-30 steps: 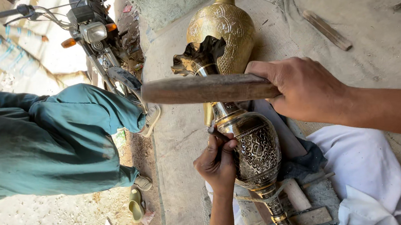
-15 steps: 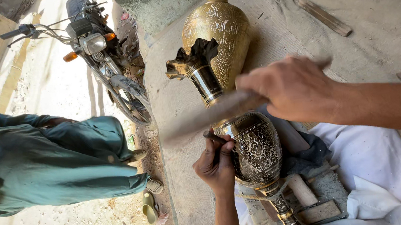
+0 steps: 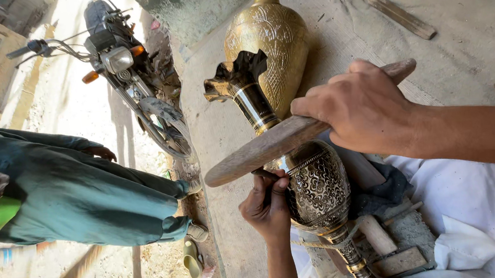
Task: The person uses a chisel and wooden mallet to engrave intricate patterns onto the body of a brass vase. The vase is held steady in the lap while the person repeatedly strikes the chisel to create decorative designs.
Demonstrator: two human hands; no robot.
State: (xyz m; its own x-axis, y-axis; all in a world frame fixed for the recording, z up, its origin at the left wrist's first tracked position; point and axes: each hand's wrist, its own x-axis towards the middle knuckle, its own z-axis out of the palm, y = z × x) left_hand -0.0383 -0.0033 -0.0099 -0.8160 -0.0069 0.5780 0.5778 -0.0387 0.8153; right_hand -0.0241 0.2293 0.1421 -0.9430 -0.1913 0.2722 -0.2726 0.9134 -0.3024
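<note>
A tall engraved metal vase (image 3: 319,188) with a dark flared mouth (image 3: 240,78) lies across my lap. My left hand (image 3: 267,207) comes up from the bottom and pinches a small chisel against the vase's patterned belly. Just above that chisel, my right hand (image 3: 362,108) is shut on a wooden baton (image 3: 261,151), which slants down to the left with its low end over the left hand. Behind them stands a second, golden engraved vase (image 3: 271,44).
A person in teal clothes (image 3: 75,188) bends at the left. A motorbike (image 3: 131,77) is parked beyond them. White cloth (image 3: 472,238) covers my lap, with a mallet handle (image 3: 375,234) and a metal block (image 3: 402,260) on it. Wooden sticks (image 3: 400,15) lie on the concrete floor.
My right hand has swung the baton down from level to slanted, its end now close over the chisel. The left hand stays on the vase. The view has shifted a little.
</note>
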